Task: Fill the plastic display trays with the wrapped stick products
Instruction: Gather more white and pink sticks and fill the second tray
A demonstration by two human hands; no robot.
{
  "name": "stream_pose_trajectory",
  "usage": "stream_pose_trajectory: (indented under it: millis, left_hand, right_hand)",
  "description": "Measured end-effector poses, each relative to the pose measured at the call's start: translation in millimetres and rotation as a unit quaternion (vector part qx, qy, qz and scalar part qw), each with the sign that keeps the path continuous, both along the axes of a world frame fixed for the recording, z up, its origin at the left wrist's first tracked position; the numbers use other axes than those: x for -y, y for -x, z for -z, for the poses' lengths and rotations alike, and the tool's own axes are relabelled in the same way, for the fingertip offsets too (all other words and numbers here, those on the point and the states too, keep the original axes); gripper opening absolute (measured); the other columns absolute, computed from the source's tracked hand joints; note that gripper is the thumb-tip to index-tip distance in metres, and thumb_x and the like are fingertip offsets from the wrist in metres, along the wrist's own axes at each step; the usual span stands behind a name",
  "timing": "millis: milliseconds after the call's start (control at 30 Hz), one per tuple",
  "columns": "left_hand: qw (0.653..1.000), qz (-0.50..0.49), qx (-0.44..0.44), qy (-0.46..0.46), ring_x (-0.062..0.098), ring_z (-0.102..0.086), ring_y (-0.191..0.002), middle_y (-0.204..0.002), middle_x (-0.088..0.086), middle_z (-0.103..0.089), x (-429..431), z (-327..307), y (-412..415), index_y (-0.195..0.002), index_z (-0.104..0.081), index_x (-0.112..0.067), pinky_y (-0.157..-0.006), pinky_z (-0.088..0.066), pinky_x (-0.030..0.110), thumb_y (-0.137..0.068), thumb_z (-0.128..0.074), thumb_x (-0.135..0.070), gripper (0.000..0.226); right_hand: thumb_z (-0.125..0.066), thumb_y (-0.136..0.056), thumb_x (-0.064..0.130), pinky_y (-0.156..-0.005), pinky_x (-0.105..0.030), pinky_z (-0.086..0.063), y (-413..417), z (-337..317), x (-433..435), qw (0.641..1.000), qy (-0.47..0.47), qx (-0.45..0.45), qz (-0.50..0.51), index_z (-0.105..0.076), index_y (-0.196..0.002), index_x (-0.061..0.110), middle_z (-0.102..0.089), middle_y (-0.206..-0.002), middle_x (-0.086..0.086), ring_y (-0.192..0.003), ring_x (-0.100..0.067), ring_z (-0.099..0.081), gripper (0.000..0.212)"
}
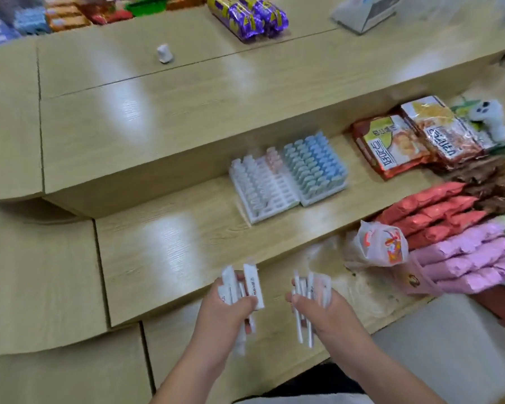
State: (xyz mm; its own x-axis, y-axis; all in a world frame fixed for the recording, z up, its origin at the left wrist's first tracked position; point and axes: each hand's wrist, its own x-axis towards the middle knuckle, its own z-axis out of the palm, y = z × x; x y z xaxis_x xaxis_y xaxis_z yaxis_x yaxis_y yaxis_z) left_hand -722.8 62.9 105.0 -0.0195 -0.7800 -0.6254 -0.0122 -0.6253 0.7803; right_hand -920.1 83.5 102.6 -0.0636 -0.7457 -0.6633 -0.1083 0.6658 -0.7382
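Two clear plastic display trays stand side by side on the middle wooden shelf. The left tray [263,211] holds white sticks and a few pink ones, with open slots towards its right. The right tray [327,196] is packed with blue sticks. Below them, over the lower shelf, my left hand [225,313] grips a bundle of white wrapped sticks [252,284]. My right hand [330,316] grips another bundle of white wrapped sticks [311,290]. Both hands are well short of the trays.
Snack packets [391,144] lie right of the trays. Red and pink packs [461,249] and a crumpled plastic bag [382,243] fill the lower right. Purple packs [245,16] and a small white object [164,53] sit on the upper shelf.
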Motion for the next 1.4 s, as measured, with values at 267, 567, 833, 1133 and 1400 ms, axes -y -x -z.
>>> stream_pose_trajectory:
  millis: [267, 567, 833, 1133, 1400]
  left_hand:
    - [0.982, -0.138, 0.126, 0.012, 0.016, -0.061, -0.051, -0.07, 0.001, -0.067, 93, 60, 9, -0.091, -0.061, -0.02, -0.043, -0.047, 0.027, -0.073, -0.064, -0.012, 0.02]
    - [0.898, -0.193, 0.391, 0.06, 0.011, -0.063, -0.077, -0.084, -0.015, -0.065, 149, 109, -41, -0.094, -0.047, -0.042, -0.062, -0.05, 0.031, -0.076, -0.064, -0.035, 0.026]
    - [0.855, -0.159, 0.467, 0.159, 0.015, -0.041, -0.125, -0.122, -0.019, -0.047, 156, 131, -45, -0.146, -0.042, -0.017, -0.107, -0.031, 0.033, -0.082, -0.07, -0.022, 0.07]
    - [0.87, -0.22, 0.366, 0.246, 0.005, -0.004, -0.152, -0.152, -0.04, -0.012, 147, 143, -46, -0.156, -0.023, -0.028, -0.121, -0.021, 0.053, -0.088, -0.049, -0.05, 0.076]
    - [0.841, -0.241, 0.363, 0.321, 0.016, -0.013, -0.153, -0.156, -0.008, -0.034, 137, 148, -52, -0.147, -0.039, -0.014, -0.116, -0.031, 0.05, -0.096, -0.036, -0.035, 0.055]
  right_hand:
    - [-0.067, -0.082, 0.033, -0.055, -0.012, -0.044, -27, 69, 129, 0.971, 0.105, -0.122, -0.174, -0.054, -0.087, 0.036, -0.064, -0.076, 0.014, -0.066, 0.002, -0.058, 0.014]
    - [-0.056, -0.093, 0.038, -0.085, -0.037, -0.05, -133, 108, 192, 0.89, 0.272, -0.243, -0.273, -0.044, -0.139, 0.028, -0.066, -0.116, 0.004, -0.107, -0.022, -0.06, 0.049]
    - [-0.065, -0.089, 0.032, -0.113, -0.028, -0.025, -136, 130, 206, 0.859, 0.348, -0.296, -0.233, -0.042, -0.145, 0.007, -0.046, -0.145, -0.007, -0.134, -0.024, -0.042, 0.066]
    - [-0.069, -0.085, 0.027, -0.121, -0.03, -0.019, -124, 144, 205, 0.868, 0.376, -0.239, -0.221, -0.03, -0.151, 0.01, -0.024, -0.158, -0.003, -0.151, -0.02, -0.016, 0.078]
    - [-0.054, -0.099, 0.028, -0.118, -0.028, -0.024, -110, 125, 187, 0.842, 0.323, -0.306, -0.305, -0.03, -0.151, 0.015, -0.011, -0.164, -0.004, -0.151, -0.016, -0.01, 0.058]
